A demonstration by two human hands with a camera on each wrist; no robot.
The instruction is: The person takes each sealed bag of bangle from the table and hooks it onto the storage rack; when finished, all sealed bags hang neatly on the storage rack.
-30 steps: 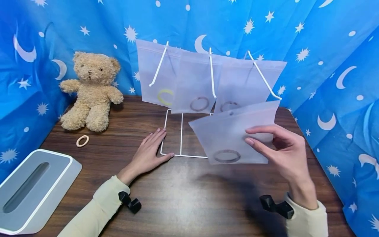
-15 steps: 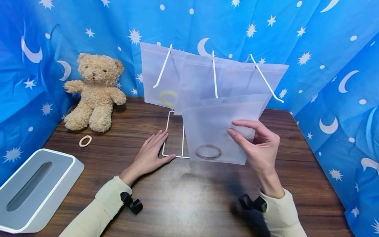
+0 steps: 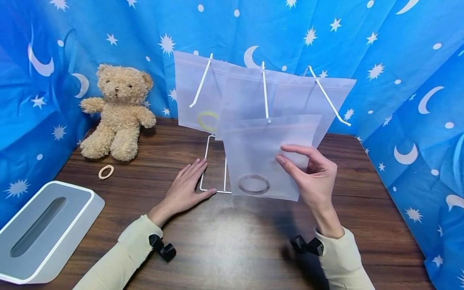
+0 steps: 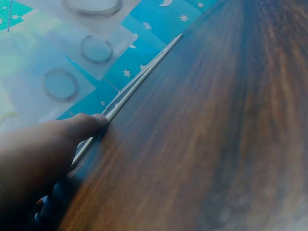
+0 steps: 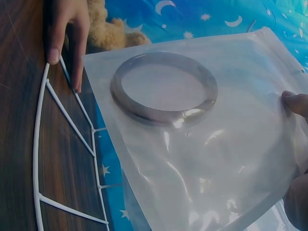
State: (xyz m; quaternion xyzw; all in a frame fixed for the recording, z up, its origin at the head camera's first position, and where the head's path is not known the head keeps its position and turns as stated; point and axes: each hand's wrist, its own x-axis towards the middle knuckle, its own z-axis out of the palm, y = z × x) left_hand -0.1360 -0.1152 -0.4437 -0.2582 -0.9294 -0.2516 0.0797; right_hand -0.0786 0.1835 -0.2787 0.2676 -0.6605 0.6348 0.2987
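Observation:
My right hand [image 3: 319, 173] pinches the right side of a frosted zip bag [image 3: 275, 149] between thumb and fingers. A greyish bangle [image 5: 161, 117] shows through that bag near its bottom. The bag's top edge is right at the tip of the middle hook [image 3: 265, 92] of a white wire rack. Behind it, frosted bags hang on the rack: a left one [image 3: 192, 84] with a yellow ring inside, a middle one [image 3: 241, 92] and a right one [image 3: 297, 96]. My left hand [image 3: 186, 183] lies flat with fingers extended over the left side of the rack's base [image 3: 225, 173], thumb on its front wire.
At the back left a tan teddy bear [image 3: 119, 104] sits against the blue star curtain [image 3: 224, 28]. A small pale ring [image 3: 106, 172] lies in front of it. A grey-white tissue box [image 3: 77, 225] stands at the near left of the wooden table [image 3: 217, 249].
My right hand has carried the bag leftward and turned it more upright, bringing its top edge to the middle hook's tip. In the last half second it has barely moved. The left hand stays put.

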